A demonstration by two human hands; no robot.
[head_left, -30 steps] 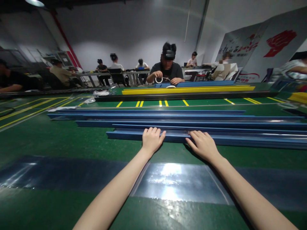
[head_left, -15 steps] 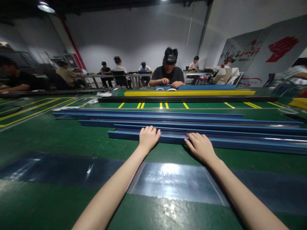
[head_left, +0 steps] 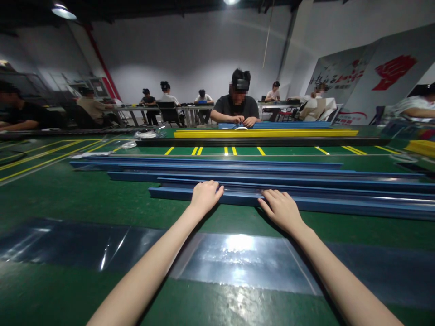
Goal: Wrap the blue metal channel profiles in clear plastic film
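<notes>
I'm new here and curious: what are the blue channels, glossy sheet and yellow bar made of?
Blue channels: probably satin plastic, from the even colour and soft sheen; coated metal possible.
Glossy sheet: likely shiny plastic film, thin with bright glare.
Yellow bar: matte-looking, evenly coloured; plastic or painted metal.

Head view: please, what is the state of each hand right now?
Left hand: on the nearest blue rail; whether its grip is closed cannot be told.
Right hand: on the same rail, thumb apart; closed or not cannot be told.

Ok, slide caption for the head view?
Left hand and right hand on the nearest blue channel, clear film nearer the camera.
</notes>
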